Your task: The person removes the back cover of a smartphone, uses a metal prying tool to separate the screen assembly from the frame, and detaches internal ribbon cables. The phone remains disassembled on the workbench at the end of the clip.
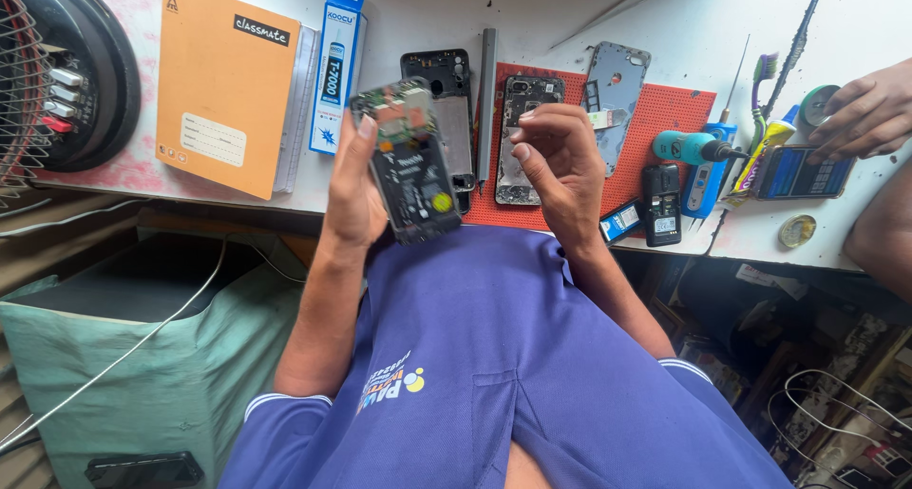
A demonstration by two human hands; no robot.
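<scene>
Above the near edge of the bench [589, 5], the opened phone [410, 161] is held up in the left hand [353, 190], back cover off and circuit board facing the camera; the fingers are clamped along its left side with the thumb up by the top corner, which seems to keep the board tilted into plain view; the right hand [560, 161] hovers just beside it, fingers curled together near the palm, and I cannot tell whether they pinch anything small. Beneath both hands, on the bench, lies a red work mat [665, 109] with two more stripped phone frames [518, 138] and a grey back cover [616, 81], apparently laid out within easy reach; a blue-handled tool [689, 147] and a small black handset [662, 202] rest at the mat's right edge. Toward the left end sit an orange notebook [223, 81] and a blue glue box [337, 66]; at the right edge another person's hand [869, 109] rests on a dark phone [803, 174].
</scene>
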